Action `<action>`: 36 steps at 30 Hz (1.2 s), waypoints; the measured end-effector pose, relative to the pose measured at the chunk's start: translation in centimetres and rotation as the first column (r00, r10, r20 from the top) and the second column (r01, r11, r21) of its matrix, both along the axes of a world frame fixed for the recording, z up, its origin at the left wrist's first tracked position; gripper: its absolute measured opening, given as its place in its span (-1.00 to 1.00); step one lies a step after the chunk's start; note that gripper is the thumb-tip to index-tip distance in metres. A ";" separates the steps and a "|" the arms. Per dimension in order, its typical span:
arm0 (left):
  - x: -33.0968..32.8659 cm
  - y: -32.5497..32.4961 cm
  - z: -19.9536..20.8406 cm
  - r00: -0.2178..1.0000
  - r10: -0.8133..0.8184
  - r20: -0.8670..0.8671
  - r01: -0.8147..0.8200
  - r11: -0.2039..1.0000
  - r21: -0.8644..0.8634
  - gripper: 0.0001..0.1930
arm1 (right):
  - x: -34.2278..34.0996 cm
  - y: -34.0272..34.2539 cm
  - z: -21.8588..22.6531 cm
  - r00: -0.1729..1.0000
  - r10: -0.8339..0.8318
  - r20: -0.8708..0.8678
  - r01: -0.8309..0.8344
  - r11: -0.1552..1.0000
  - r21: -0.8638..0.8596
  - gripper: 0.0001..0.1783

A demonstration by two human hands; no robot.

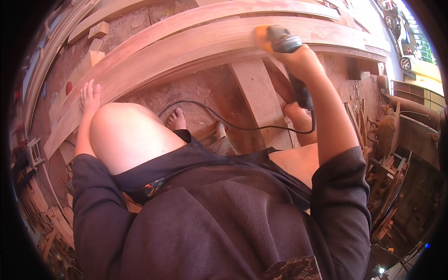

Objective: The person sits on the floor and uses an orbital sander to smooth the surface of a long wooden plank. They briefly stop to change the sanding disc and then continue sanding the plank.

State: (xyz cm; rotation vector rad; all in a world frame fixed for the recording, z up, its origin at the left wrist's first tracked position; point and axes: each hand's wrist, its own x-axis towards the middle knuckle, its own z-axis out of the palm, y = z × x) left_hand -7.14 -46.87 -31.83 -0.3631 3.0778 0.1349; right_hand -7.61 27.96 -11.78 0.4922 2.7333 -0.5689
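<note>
A long, pale reddish wooden plank [186, 45] stretches from the left side to the far right in front of me. My right hand [300, 63] is wrapped round a dark angle grinder [304, 95]. Its orange, motion-blurred disc end [264, 38] is over the plank's right half; whether it touches the wood I cannot tell. From the grinder's lower end a black cord [242, 128] loops left past my feet. Toward the plank's left end, my left hand [90, 96] rests on the wood beside my knee, fingers stretched out and holding nothing.
Another plank [261, 6] lies farther back. Under the work, a wooden crosspiece [255, 95] runs toward me. My bare foot [176, 120] is on the dusty floor near the cord. A brown animal [385, 125] and scrap wood [392, 170] are to the right. Wood pieces [98, 31] lie back left.
</note>
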 end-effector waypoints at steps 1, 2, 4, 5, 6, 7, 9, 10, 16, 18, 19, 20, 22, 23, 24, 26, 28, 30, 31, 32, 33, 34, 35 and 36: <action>0.0 0.2 0.0 1.000 0.001 -0.006 -0.001 1.000 0.005 -0.31 | -0.5 2.2 -0.3 0.999 -0.003 -0.051 0.002 1.000 -0.017 -0.27; 0.3 0.0 0.2 1.000 0.005 -0.002 -0.005 1.000 -0.003 -0.31 | -1.1 3.6 -0.6 0.996 -0.076 -0.052 0.074 0.997 -0.030 -0.27; 0.3 -0.1 0.6 1.000 0.013 0.001 -0.013 1.000 -0.013 -0.32 | -2.6 6.3 -1.0 0.983 -0.166 -0.073 0.162 0.985 -0.064 -0.23; 0.2 0.4 0.6 1.000 0.016 0.001 -0.016 1.000 -0.013 -0.32 | -3.3 7.3 -1.0 0.975 -0.214 -0.064 0.211 0.976 -0.047 -0.20; 0.3 0.8 0.6 1.000 0.022 0.001 -0.022 1.000 -0.011 -0.32 | -3.9 8.0 -1.2 0.965 -0.255 -0.066 0.250 0.965 -0.078 -0.17; 0.2 1.1 0.7 1.000 0.019 -0.003 -0.019 1.000 -0.005 -0.32 | -4.3 8.6 -1.6 0.953 -0.297 -0.067 0.288 0.951 -0.109 -0.15; 0.4 1.7 1.1 1.000 0.020 -0.009 -0.020 1.000 0.005 -0.32 | -4.8 7.2 -1.8 0.965 -0.239 -0.106 0.229 0.968 -0.098 -0.12; 0.3 2.3 1.2 0.999 0.032 0.002 -0.032 0.999 0.003 -0.33 | -5.0 6.1 -1.9 0.969 -0.212 -0.126 0.202 0.975 -0.088 -0.11; 0.6 1.5 1.4 0.999 0.016 -0.033 -0.018 0.999 -0.040 -0.35 | -4.6 -6.4 0.0 0.999 0.043 -0.006 -0.044 0.999 -0.032 -0.14; 0.7 0.9 0.8 0.998 0.001 -0.062 -0.006 0.996 -0.084 -0.36 | -4.3 -9.2 0.1 0.995 0.103 0.006 -0.103 0.995 -0.016 -0.23; 0.7 1.3 0.8 0.997 -0.010 -0.071 0.004 0.997 -0.075 -0.37 | -3.9 -10.2 0.2 0.991 0.131 0.006 -0.131 0.991 -0.015 -0.28; 0.7 1.5 0.8 0.996 -0.021 -0.082 0.015 0.998 -0.065 -0.38 | -3.7 -10.4 0.4 0.987 0.158 0.006 -0.158 0.987 -0.014 -0.34; 0.5 2.3 0.5 0.993 -0.055 -0.103 0.050 0.997 -0.050 -0.40 | -3.6 -9.4 1.0 0.982 0.189 0.016 -0.190 0.982 0.023 -0.30; 0.8 1.5 0.7 0.991 -0.071 -0.110 0.065 0.996 -0.058 -0.41 | -3.8 -9.2 1.0 0.977 0.214 0.022 -0.214 0.976 0.030 -0.29; 0.9 0.8 0.9 0.989 -0.087 -0.118 0.080 0.995 -0.065 -0.42 | -4.0 -8.3 1.2 0.973 0.231 -0.001 -0.230 0.973 0.030 -0.29; 0.9 -0.2 0.8 0.984 -0.116 -0.136 0.106 0.991 -0.082 -0.43 | -4.9 -6.0 1.4 0.982 0.189 0.023 -0.190 0.981 0.035 -0.28; 0.9 0.2 0.7 0.983 -0.124 -0.137 0.114 0.990 -0.080 -0.44 | -5.7 -3.0 1.6 0.991 0.125 0.041 -0.126 0.992 0.016 -0.27; 1.0 0.8 0.9 0.986 -0.107 -0.127 0.098 0.993 -0.072 -0.44 | -5.9 0.2 1.8 0.998 0.063 0.027 -0.063 0.998 -0.011 -0.26; 1.3 0.8 1.0 0.985 -0.107 -0.134 0.098 0.993 -0.071 -0.44 | -6.0 1.7 1.8 0.999 0.042 0.009 -0.041 0.999 -0.014 -0.26; 1.5 0.6 1.1 0.983 -0.112 -0.143 0.103 0.992 -0.071 -0.44 | -6.0 3.1 1.9 1.000 0.021 -0.017 -0.022 0.999 -0.041 -0.26; 1.7 0.5 1.1 0.982 -0.115 -0.151 0.105 0.992 -0.071 -0.44 | -6.0 4.4 2.0 0.999 0.001 -0.043 -0.004 0.998 -0.068 -0.26; 1.4 0.8 1.0 0.982 -0.115 -0.152 0.106 0.992 -0.069 -0.44 | -6.5 6.9 1.1 0.998 -0.042 -0.044 0.039 0.996 -0.082 -0.26; 1.1 1.2 0.9 0.982 -0.116 -0.151 0.107 0.992 -0.065 -0.44 | -7.0 9.0 0.2 0.995 -0.087 -0.043 0.082 0.992 -0.095 -0.26; 1.4 1.3 1.1 0.983 -0.106 -0.148 0.097 0.993 -0.068 -0.44 | -7.2 9.5 0.3 0.991 -0.111 -0.080 0.104 0.991 -0.085 -0.27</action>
